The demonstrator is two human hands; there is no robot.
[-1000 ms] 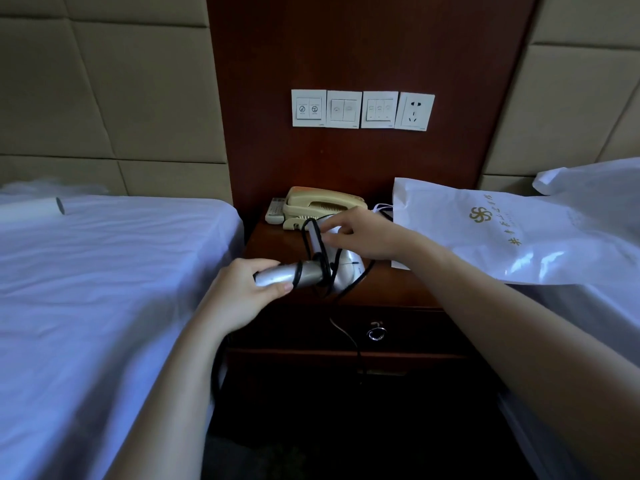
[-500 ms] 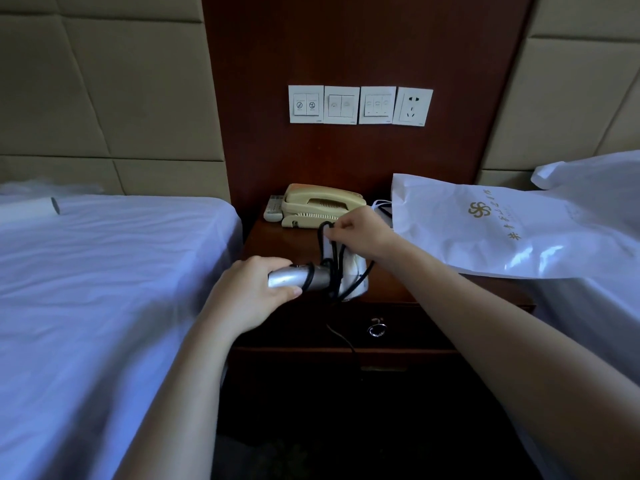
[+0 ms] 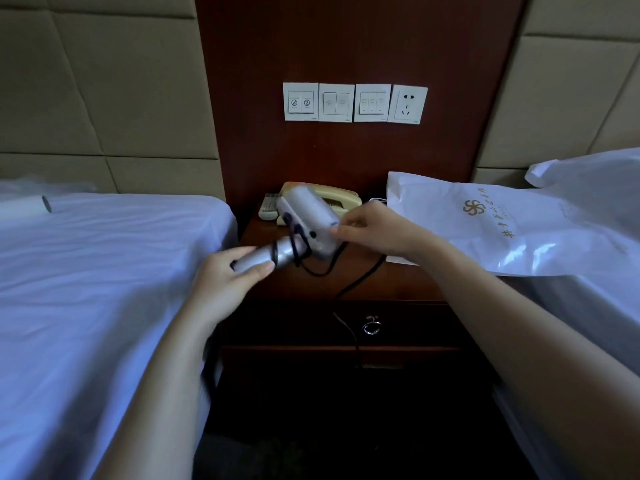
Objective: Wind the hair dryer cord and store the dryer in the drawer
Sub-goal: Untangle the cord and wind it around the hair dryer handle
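Observation:
A silver hair dryer (image 3: 308,216) hangs in the air above the dark wooden nightstand (image 3: 408,285). My left hand (image 3: 228,282) grips its handle. A few turns of the black cord (image 3: 360,278) sit around the handle where it meets the body. My right hand (image 3: 374,230) pinches the cord at the dryer's right end. From there the cord loops down over the nightstand's front edge and past the shut drawer (image 3: 311,323) with its metal ring pull (image 3: 371,326).
A beige telephone (image 3: 343,197) and a remote (image 3: 269,206) sit at the back of the nightstand. A white plastic bag (image 3: 502,223) lies on the right bed, overlapping the nightstand. A white-sheeted bed (image 3: 104,271) is on the left. Switches and a socket (image 3: 407,103) are on the wall panel.
The dryer has turned so its barrel now points up and back toward the telephone. My right hand moved right and down, pulling the cord out to the dryer's right side.

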